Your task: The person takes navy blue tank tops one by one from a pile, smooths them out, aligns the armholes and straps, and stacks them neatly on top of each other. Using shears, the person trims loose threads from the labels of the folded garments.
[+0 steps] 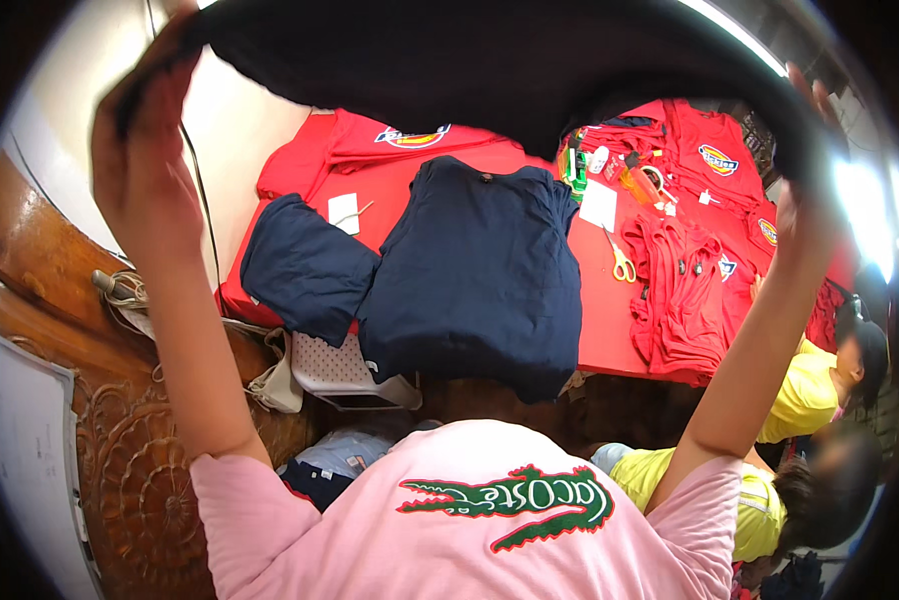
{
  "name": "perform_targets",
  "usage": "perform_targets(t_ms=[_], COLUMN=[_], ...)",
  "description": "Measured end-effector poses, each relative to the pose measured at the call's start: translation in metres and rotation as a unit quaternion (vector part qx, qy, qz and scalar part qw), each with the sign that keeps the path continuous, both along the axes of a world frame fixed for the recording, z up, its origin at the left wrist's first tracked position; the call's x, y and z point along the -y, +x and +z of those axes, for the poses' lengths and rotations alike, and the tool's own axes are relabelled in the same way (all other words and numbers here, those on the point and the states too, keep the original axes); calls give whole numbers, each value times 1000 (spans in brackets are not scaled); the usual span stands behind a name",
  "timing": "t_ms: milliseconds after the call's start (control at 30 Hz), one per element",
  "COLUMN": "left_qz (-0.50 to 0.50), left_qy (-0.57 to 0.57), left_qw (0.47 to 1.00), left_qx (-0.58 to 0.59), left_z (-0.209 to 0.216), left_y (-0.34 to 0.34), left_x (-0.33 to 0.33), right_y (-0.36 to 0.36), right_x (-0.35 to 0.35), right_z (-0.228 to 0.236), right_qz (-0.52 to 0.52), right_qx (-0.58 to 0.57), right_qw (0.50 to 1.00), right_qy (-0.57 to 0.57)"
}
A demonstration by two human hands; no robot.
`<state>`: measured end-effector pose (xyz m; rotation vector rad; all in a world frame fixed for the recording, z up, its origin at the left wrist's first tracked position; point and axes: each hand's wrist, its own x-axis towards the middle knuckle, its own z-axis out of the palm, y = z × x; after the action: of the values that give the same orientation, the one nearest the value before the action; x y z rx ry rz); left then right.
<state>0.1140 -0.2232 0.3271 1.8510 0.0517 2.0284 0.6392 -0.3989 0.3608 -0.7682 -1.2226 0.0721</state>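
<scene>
Dark cloth (490, 60) hangs between the raised left grip (150, 145) and right grip (816, 180).

The left fingers (162, 105) and right fingers (799, 83) hold up a dark cloth (420, 60) before a red table (606, 325) bearing a navy garment (480, 270).

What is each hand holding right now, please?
Left hand: holding up one end of the dark cloth.
Right hand: holding its other end, fingers partly covered.

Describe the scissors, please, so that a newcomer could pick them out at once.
On the red table, find the large navy garment overhanging the near edge. Just to its right, at the near end of a white card, lie the scissors. Their yellow handle sets them apart from the red garments beside them.
</scene>
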Motion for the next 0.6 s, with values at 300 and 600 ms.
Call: perform_targets(t_ms=[300, 600], left_qz=[162, 188], left_qy=[-330, -495], left_qw=[912, 797], left_qx=[-183, -291], left_z=[-276, -450], left_y=[-27, -48], left_x=[100, 199], right_y=[-97, -107], right_x=[97, 178], right_z=[-229, -468], right_qz=[-32, 2], right_qx=[255, 297], right_qw=[906, 773], right_qy=[-336, -561])
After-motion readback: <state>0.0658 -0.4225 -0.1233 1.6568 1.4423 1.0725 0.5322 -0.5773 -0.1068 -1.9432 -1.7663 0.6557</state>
